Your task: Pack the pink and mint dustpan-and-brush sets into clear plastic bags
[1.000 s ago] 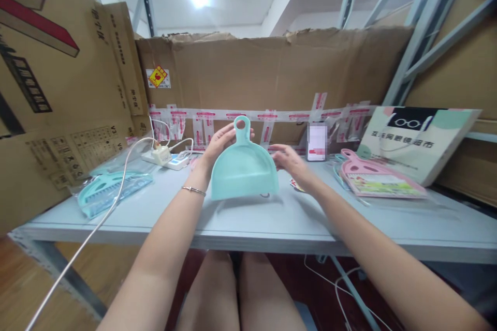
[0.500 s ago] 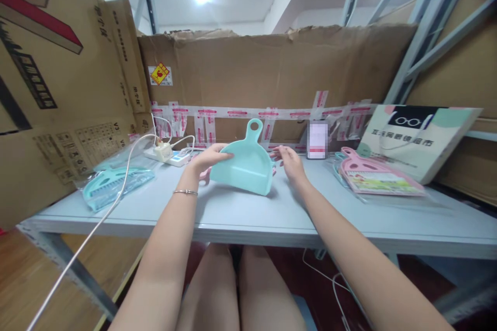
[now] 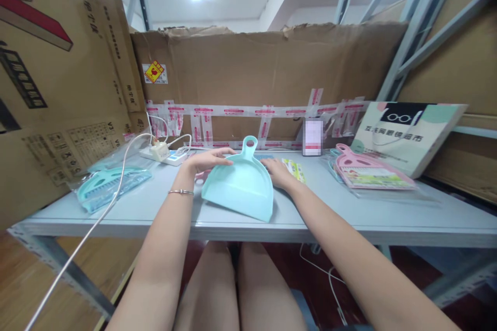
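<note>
A teal plastic dustpan [image 3: 238, 189] lies on the grey table [image 3: 349, 212], mouth toward me and handle pointing away. My left hand [image 3: 205, 159] grips its left rim, fingers stretched along the top edge. A pink object [image 3: 201, 178] peeks out under that rim. My right hand [image 3: 276, 170] lies flat on the table at the pan's right rim, fingers apart and partly hidden behind it. A small printed card [image 3: 295, 169] lies right beside that hand.
A bagged teal brush set [image 3: 111, 183] lies at the left. A bagged pink dustpan set [image 3: 368, 170] and a leaning printed box [image 3: 407, 134] are at the right. A power strip [image 3: 165, 154] with white cables and a phone [image 3: 312, 138] stand against the cardboard wall.
The dustpan went from upright in the air to flat on the table, nearer to me. My right hand came down onto the table beside the card.
</note>
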Available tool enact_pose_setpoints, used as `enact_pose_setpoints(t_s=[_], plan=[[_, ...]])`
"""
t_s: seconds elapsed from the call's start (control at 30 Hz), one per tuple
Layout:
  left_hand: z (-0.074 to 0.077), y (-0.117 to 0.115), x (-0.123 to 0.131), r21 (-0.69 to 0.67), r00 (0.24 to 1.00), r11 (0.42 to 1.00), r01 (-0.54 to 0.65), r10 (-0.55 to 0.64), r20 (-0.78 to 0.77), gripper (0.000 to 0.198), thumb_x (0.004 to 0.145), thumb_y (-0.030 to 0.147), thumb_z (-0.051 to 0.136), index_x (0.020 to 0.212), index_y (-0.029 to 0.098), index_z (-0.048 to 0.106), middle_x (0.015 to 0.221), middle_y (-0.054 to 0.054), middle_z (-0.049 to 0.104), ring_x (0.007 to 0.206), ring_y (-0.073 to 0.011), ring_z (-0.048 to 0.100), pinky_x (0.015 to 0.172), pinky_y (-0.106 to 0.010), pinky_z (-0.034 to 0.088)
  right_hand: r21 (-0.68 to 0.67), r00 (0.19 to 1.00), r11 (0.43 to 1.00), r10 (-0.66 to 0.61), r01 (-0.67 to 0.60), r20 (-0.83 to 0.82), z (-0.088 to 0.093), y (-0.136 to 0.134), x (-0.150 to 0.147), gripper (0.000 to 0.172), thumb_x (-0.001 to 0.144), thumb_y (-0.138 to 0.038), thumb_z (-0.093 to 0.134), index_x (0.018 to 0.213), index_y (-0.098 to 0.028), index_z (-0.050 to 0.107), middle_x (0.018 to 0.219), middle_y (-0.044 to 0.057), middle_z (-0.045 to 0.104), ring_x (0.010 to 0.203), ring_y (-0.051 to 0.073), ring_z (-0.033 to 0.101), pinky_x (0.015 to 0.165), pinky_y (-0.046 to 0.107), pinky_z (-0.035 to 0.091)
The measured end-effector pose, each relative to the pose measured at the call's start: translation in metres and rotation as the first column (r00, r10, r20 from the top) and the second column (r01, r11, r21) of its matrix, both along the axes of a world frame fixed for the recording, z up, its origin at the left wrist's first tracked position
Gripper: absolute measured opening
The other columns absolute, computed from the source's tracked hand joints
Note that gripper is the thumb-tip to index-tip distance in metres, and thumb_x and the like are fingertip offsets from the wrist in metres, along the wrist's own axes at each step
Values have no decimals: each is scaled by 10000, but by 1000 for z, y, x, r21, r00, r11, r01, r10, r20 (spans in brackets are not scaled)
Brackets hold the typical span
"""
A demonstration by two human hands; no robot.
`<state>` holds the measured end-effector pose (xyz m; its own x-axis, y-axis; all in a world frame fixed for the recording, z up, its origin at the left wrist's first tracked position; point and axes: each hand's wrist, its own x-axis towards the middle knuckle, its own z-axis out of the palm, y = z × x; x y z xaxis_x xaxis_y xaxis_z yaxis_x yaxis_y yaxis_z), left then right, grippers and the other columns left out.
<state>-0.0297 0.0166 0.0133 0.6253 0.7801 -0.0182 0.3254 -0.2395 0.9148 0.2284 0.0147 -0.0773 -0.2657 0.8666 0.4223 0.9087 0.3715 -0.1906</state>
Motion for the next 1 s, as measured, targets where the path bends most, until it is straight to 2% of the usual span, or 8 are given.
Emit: enact_pose_setpoints(t_s=[0.27, 0.43, 0.53, 0.6, 0.67, 0.77, 0.87, 1.0], plan=[[2, 1, 1, 32, 1000, 999, -21, 21, -17, 468, 686, 349, 676, 1127, 206, 618, 1092, -46, 650, 935, -201, 605, 792, -287, 469, 225, 970, 959, -126, 173, -210, 3, 4, -1, 275, 834, -171, 432, 976, -182, 668, 959, 118, 621, 945, 263, 462, 825, 383, 345], [4, 2, -2, 66, 991, 989, -130, 128, 25, 481, 685, 329, 648, 1149, 204, 620, 1052, -44, 662, 928, -207, 594, 791, -292, 453, 471, 751, 753, -45, 459, -659, 23, 3, 15, 215, 820, -230, 418, 910, -152, 596, 906, 125, 596, 897, 243, 514, 843, 386, 387], [3, 3, -3, 100, 987, 983, -157, 152, 50, 450, 694, 333, 624, 1120, 191, 639, 1038, -46, 669, 932, -216, 591, 799, -299, 449, 488, 558, 604, 86, 629, -825, 38, -12, 24, 204, 830, -323, 418, 886, -169, 539, 856, 97, 576, 840, 226, 532, 808, 378, 408], [2, 4, -2, 136, 983, 975, -176, 168, 70, 425, 712, 340, 597, 1103, 181, 649, 1032, -52, 674, 952, -228, 590, 824, -314, 447, 476, 468, 559, 171, 679, -867, 47, -24, 26, 208, 838, -369, 420, 843, -182, 511, 783, 62, 547, 757, 199, 522, 751, 352, 419], [1, 5, 1, 177, 978, 964, -200, 185, 100, 409, 733, 337, 567, 1099, 177, 653, 1053, -56, 673, 990, -236, 584, 864, -328, 438, 475, 406, 586, 257, 656, -877, 53, -34, 25, 224, 838, -403, 435, 804, -190, 496, 712, 25, 507, 670, 164, 491, 681, 315, 417], [-1, 4, 9, 240, 962, 937, -254, 219, 162, 399, 743, 312, 543, 1103, 181, 657, 1103, -51, 666, 1054, -240, 567, 927, -339, 417, 469, 337, 740, 337, 482, -879, 60, -44, 15, 260, 793, -448, 515, 767, -189, 515, 640, -14, 468, 585, 123, 437, 599, 270, 389], [-1, 0, 15, 263, 951, 924, -278, 227, 209, 408, 746, 284, 523, 1118, 179, 655, 1100, -54, 675, 1068, -239, 567, 949, -351, 412, 408, 294, 879, 333, 246, -896, 68, -50, 3, 308, 733, -481, 594, 811, -184, 573, 647, -15, 518, 577, 112, 443, 578, 256, 383], [1, -3, 17, 249, 945, 925, -289, 234, 226, 420, 745, 254, 506, 1132, 178, 653, 1119, -57, 672, 1070, -239, 573, 959, -365, 413, 287, 246, 958, 278, 1, -929, 78, -56, -3, 394, 668, -505, 670, 892, -185, 616, 709, 1, 593, 592, 111, 467, 582, 255, 394]])
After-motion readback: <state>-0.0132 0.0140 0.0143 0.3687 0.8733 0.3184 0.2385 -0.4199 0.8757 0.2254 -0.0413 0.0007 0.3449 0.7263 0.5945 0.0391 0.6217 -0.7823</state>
